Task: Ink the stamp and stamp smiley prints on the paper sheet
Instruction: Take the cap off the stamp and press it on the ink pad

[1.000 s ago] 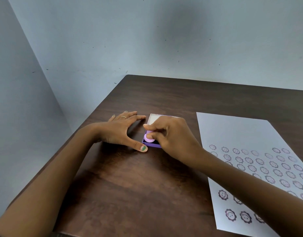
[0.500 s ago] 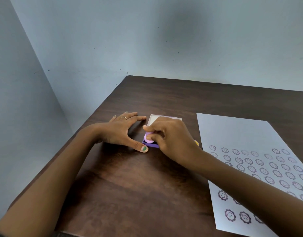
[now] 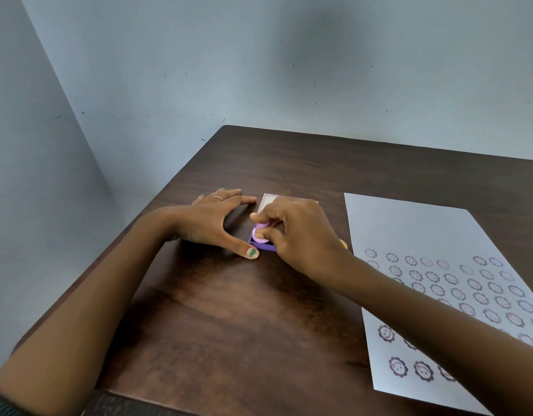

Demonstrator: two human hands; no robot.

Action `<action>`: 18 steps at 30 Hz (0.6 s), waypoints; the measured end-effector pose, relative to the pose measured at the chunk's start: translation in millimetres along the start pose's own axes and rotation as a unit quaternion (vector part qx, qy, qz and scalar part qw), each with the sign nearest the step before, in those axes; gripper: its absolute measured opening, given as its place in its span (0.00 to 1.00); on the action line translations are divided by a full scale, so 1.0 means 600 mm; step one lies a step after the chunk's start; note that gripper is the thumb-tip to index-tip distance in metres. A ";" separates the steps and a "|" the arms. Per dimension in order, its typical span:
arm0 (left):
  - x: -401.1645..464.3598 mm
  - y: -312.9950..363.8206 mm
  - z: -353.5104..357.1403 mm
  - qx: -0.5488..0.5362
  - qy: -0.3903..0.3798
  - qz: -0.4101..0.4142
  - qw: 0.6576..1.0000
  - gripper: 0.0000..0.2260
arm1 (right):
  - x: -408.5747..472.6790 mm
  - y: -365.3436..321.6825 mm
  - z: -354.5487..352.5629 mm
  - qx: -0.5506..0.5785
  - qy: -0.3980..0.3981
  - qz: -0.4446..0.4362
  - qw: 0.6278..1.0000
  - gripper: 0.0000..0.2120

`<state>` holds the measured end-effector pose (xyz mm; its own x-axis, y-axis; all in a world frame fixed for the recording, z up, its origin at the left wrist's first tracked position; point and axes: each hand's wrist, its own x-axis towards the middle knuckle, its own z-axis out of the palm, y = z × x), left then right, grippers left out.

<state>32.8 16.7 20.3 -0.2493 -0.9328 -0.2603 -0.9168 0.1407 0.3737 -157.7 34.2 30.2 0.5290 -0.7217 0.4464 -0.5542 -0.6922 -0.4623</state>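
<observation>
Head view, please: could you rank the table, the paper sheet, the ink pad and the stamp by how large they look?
1. Table
2. Paper sheet
3. Ink pad, partly hidden by the right hand
4. Stamp, mostly covered by the fingers, so its full size is unsure.

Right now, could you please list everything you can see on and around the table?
ink pad: one, purple tray, open white lid behind it, table's middle.
stamp: one, lilac, round, pressed on the ink pad.
paper sheet: one, white, right side, many purple smiley prints.
yellow object: one, mostly hidden behind the right wrist.
table: one, dark brown wood.
walls: pale blue, forming a corner.
left hand: flat on the table beside the ink pad, ring on.
right hand: pinches the stamp.
</observation>
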 end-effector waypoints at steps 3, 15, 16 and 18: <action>0.000 -0.001 0.000 0.000 -0.002 0.001 1.000 0.50 | 0.005 0.007 -0.007 0.022 -0.017 0.031 0.999 0.11; 0.003 -0.004 0.000 -0.004 -0.006 -0.002 1.000 0.53 | 0.004 0.005 -0.002 -0.011 0.000 -0.002 1.000 0.11; 0.002 -0.003 -0.001 -0.005 -0.007 -0.003 1.000 0.52 | 0.001 0.003 0.001 -0.024 0.003 -0.020 1.000 0.10; 0.001 -0.001 -0.001 -0.004 -0.005 -0.002 1.000 0.51 | -0.003 0.003 0.003 -0.026 0.010 -0.033 0.999 0.10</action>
<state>33.4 15.7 20.6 -0.2484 -0.9300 -0.2709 -0.9156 0.1341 0.3792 -158.6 34.6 27.2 0.5532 -0.6738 0.4898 -0.5510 -0.7370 -0.3915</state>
